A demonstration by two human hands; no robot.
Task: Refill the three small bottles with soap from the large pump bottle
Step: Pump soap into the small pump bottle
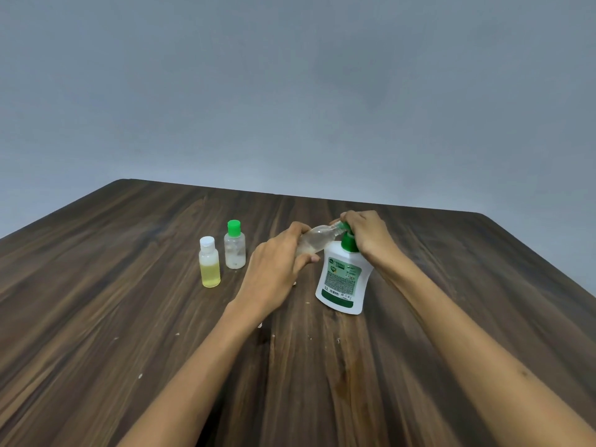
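Soap bottle (343,279), the large white pump one, stands upright on the desk (129,285), right of centre. The right hand (367,235) lies over its green pump head (349,240), fingers curled down around it, placed to press the pump. The left hand (277,266) grips a clear small bottle (317,240) round its body and holds it tilted almost flat, its open neck brought right up to the spout, evidently so the soap runs straight in without spilling. Whether neck and spout touch cannot be told; the fingers hide the join. This bottle looks nearly empty, so its filling appears barely begun.

Two other small bottles stand upright to the left, close together and apart from the hands. The white-capped bottle (209,262) holds yellow liquid to about half. The green-capped bottle (234,245) behind it looks almost empty. Both are capped, so their refilling seems not yet done.

Risk noted: soap may miss the narrow neck.
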